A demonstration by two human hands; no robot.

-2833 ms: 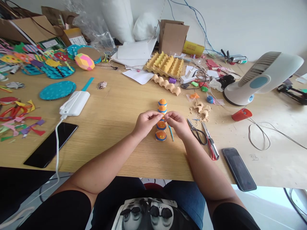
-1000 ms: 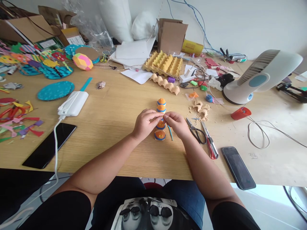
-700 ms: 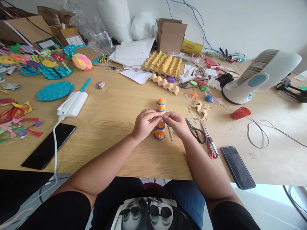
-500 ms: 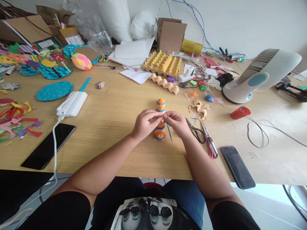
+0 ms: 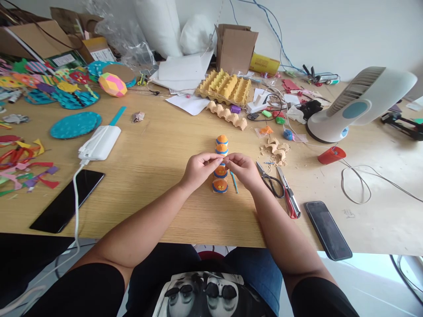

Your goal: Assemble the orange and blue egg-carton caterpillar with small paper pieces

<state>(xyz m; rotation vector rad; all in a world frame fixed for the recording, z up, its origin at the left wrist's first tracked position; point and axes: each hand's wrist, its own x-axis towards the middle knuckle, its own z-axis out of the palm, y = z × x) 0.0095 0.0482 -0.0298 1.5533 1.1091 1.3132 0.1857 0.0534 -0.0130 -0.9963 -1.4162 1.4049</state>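
Observation:
An upright row of orange and blue egg-carton cups [image 5: 220, 186] runs away from me at the middle of the table, with small yellow eyes on the nearer ones. Over the row's middle, my left hand [image 5: 200, 169] and my right hand [image 5: 243, 168] meet at the fingertips. Both hands are pinched closed; whatever they hold is too small to make out. Part of the row is hidden beneath the fingers. A thin blue tool [image 5: 234, 182] lies just right of the cups.
Black scissors [image 5: 272, 182], a red cutter [image 5: 291, 200] and a phone [image 5: 328, 230] lie on the right. Behind them stand a red cup [image 5: 331, 155] and a white fan [image 5: 355, 105]. A power bank [image 5: 101, 143] and a black phone [image 5: 68, 200] are left. Egg trays [image 5: 225, 89] lie farther back.
The fingers of both hands have shifted slightly at the pinch, and my left hand's fingers are closer together. The cups and the other objects stay in place.

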